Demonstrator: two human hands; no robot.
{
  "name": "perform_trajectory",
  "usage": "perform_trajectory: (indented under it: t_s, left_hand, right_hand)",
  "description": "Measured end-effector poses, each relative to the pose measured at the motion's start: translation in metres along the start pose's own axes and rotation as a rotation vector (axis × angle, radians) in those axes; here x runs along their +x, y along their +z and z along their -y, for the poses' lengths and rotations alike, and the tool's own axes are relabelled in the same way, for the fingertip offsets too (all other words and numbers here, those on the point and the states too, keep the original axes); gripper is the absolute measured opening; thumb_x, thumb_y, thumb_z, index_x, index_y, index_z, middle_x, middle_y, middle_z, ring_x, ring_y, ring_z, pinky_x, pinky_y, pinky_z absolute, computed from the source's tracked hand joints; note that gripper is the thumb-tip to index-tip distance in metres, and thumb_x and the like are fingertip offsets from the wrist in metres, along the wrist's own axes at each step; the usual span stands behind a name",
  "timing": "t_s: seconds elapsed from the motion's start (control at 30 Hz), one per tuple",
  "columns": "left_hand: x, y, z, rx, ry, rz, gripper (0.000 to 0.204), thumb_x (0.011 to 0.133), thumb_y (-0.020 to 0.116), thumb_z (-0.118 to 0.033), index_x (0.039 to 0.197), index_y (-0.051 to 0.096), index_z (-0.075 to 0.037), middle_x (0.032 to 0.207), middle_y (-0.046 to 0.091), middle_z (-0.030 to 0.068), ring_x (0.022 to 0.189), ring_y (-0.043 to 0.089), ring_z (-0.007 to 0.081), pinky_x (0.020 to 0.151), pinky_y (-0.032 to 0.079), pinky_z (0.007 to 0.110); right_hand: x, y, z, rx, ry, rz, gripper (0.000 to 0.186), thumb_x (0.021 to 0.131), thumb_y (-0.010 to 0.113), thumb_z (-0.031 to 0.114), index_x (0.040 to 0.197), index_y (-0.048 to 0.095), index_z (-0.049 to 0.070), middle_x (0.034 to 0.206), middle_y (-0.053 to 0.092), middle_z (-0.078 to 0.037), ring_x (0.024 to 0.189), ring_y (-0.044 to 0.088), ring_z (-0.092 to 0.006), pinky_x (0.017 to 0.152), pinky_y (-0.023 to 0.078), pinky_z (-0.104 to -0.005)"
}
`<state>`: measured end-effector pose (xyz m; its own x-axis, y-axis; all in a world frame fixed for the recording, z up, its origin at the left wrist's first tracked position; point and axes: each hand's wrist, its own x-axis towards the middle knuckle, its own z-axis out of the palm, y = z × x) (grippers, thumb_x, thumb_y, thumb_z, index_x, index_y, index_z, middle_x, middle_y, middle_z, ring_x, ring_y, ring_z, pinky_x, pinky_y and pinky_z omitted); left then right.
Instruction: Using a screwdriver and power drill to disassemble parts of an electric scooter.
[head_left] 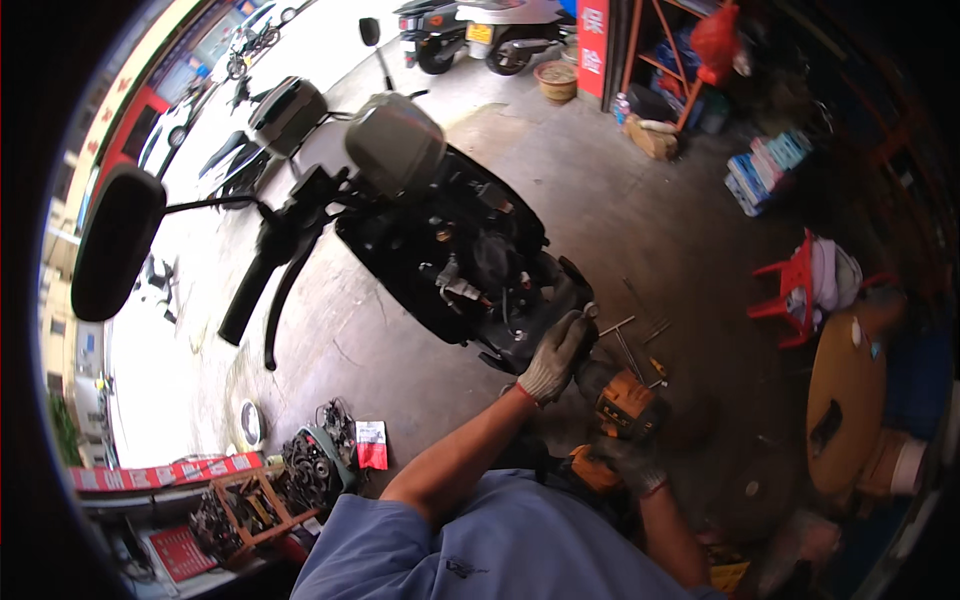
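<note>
A scooter with its front opened up, showing black inner bodywork [490,240], stands in front of me. My left hand [560,358], in a pale work glove, has its fingers together and curled over the lower edge of a black panel [528,338]. Just right of it is a yellow and black cordless power tool [630,405], its nose close against that panel. My right hand [637,467], also gloved and rather dark, is wrapped round the tool's handle. The tool's tip and what it touches are hidden behind my left hand.
On the floor to the right lie a T-handle wrench [625,345] and a screwdriver [657,367]. Farther right are a red stool [790,290] and a round wooden tabletop [848,400]. A crate of parts [255,510] sits lower left. The handlebar [250,295] and mirror [118,243] jut left.
</note>
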<state>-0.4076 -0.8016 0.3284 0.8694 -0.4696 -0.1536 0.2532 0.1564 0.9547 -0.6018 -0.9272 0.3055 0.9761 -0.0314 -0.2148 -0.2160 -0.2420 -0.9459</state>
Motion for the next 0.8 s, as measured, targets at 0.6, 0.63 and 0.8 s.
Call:
perform_trajectory:
  t_s: [0.6,0.63,0.8]
  left_hand:
    - [-0.017,-0.164,-0.041,-0.267,-0.137,-0.219,0.038,0.100,0.050,-0.039,0.114,0.060,-0.005,0.086,0.059,0.0000,0.070,0.052,0.0055,0.062,0.044,0.021]
    - [-0.016,-0.165,-0.051,-0.309,-0.192,-0.157,0.040,0.100,0.049,-0.041,0.115,0.061,-0.006,0.086,0.059,0.0002,0.068,0.052,0.0055,0.061,0.044,0.021]
    - [-0.009,-0.177,-0.065,-0.254,-0.308,0.006,0.045,0.101,0.047,-0.045,0.117,0.061,-0.006,0.091,0.062,0.0020,0.072,0.054,0.0065,0.064,0.045,0.021]
  right_hand:
    - [0.103,0.083,0.106,0.773,0.276,-0.051,0.035,0.080,0.060,0.007,0.114,0.056,0.003,0.082,0.060,-0.004,0.061,0.058,-0.0111,0.048,0.041,-0.0207]
    - [0.104,0.089,0.111,0.766,0.274,-0.069,0.035,0.080,0.060,0.007,0.114,0.056,0.003,0.082,0.060,-0.004,0.061,0.058,-0.0111,0.048,0.041,-0.0207]
    - [0.103,0.114,0.136,0.837,0.299,-0.058,0.036,0.078,0.063,-0.003,0.112,0.055,0.005,0.084,0.061,-0.006,0.063,0.059,-0.0110,0.049,0.042,-0.0191]
